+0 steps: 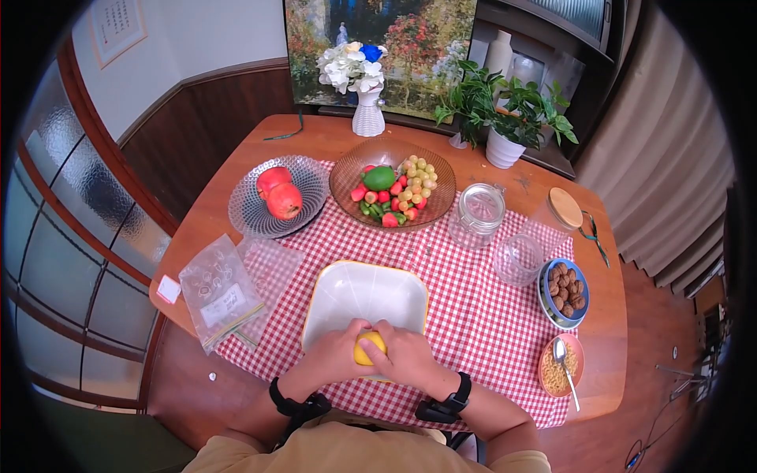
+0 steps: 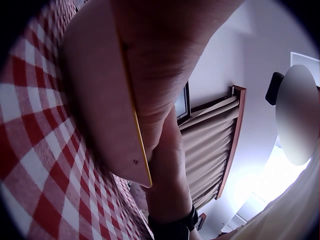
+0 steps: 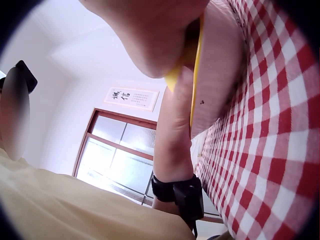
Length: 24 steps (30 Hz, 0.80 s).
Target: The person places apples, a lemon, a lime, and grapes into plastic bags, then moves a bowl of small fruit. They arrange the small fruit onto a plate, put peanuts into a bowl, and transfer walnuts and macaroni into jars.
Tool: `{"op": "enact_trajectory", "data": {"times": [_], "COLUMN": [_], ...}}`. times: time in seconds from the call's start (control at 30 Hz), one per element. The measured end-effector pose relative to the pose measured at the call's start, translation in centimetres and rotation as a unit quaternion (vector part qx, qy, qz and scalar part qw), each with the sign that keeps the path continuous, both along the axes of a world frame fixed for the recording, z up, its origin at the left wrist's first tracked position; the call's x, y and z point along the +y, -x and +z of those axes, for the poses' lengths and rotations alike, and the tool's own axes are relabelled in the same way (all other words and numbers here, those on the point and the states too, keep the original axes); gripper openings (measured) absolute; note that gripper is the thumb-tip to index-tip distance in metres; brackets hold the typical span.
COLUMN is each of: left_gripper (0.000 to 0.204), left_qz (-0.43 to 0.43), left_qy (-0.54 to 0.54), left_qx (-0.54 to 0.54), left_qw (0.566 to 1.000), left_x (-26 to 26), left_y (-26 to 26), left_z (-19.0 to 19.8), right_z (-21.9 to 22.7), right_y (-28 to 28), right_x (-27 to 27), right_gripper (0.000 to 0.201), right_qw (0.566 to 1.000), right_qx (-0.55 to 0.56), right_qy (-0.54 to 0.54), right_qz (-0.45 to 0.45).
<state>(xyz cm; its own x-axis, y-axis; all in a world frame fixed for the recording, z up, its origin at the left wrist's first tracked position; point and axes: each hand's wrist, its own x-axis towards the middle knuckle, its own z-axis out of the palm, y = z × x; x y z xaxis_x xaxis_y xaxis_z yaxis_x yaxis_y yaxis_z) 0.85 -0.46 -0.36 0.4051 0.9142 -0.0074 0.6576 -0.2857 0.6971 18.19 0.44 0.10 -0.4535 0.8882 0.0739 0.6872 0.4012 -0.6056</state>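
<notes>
A yellow round thing, perhaps a lemon [image 1: 368,348], is held between both hands over the near edge of a white tray with a yellow rim [image 1: 364,288]. The left hand [image 1: 336,351] grips it from the left, and the right hand [image 1: 404,356] from the right, with the fingertips of both meeting at its far side. In the right wrist view a bit of the yellow thing [image 3: 173,78] shows beneath the hand, beside the tray's wall [image 3: 216,70]. The left wrist view shows the left hand [image 2: 157,65] at the tray's rim, its fingertips hidden.
Beyond the tray are a fruit bowl [image 1: 344,206] and a plate with red fruits [image 1: 246,221]. Plastic bags [image 1: 217,288] lie left. Rightward stand glass jars [image 1: 477,214], a bowl of walnuts [image 1: 567,292] and an orange bowl with a spoon [image 1: 550,381]. A checked cloth [image 1: 473,323] lies underneath.
</notes>
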Motion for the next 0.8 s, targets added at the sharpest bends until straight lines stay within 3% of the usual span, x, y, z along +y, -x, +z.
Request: {"op": "enact_trajectory", "data": {"times": [0.1,0.27,0.37,0.43,0.47,0.5,0.57,0.63,0.77,0.8], "left_gripper": [0.067,0.071,0.063,0.062,0.062,0.063,0.065,0.067,0.066,0.065], "left_qz": [0.019,0.014,0.020,0.016,0.016,0.014,0.011,0.010,0.033,0.025], "left_qy": [0.007,0.065,0.003,-0.184,-0.184,-0.141,-0.099,0.042,0.097,0.041], "left_qx": [-0.011,0.054,0.043,-0.050,-0.050,-0.041,-0.032,0.044,0.058,0.027], "left_qw": [1.000,0.996,0.999,0.982,0.982,0.989,0.995,0.998,0.993,0.998], "left_x": [-0.1,0.1,0.0,0.4,0.4,0.3,0.2,0.1,-0.1,-0.2], "left_y": [0.1,0.1,0.0,0.1,0.2,0.3,0.3,0.3,-0.1,0.0], "left_z": [-0.1,-0.5,0.0,-1.1,-1.3,-1.5,-1.4,-0.6,1.5,0.9], "right_z": [-0.6,-0.3,-0.8,-1.1,-1.1,-1.0,-0.5,0.1,-1.0,-1.0], "right_y": [-0.1,-0.1,-0.2,-0.2,-0.1,-0.1,0.0,0.0,-0.1,-0.1], "right_x": [0.1,0.0,0.1,0.3,0.3,0.2,0.0,-0.1,0.2,0.2], "right_gripper": [0.042,0.036,0.041,0.043,0.044,0.044,0.041,0.040,0.047,0.047], "right_qw": [0.999,0.999,1.000,0.999,0.999,0.999,0.997,0.999,0.998,0.998], "right_qx": [0.017,0.023,0.012,0.015,0.018,0.017,0.035,0.023,0.039,0.039], "right_qy": [0.038,-0.046,0.027,0.038,0.049,0.049,-0.071,-0.045,0.039,0.039], "right_qz": [-0.012,0.014,-0.009,-0.010,-0.011,-0.011,0.008,0.009,-0.024,-0.024]}}
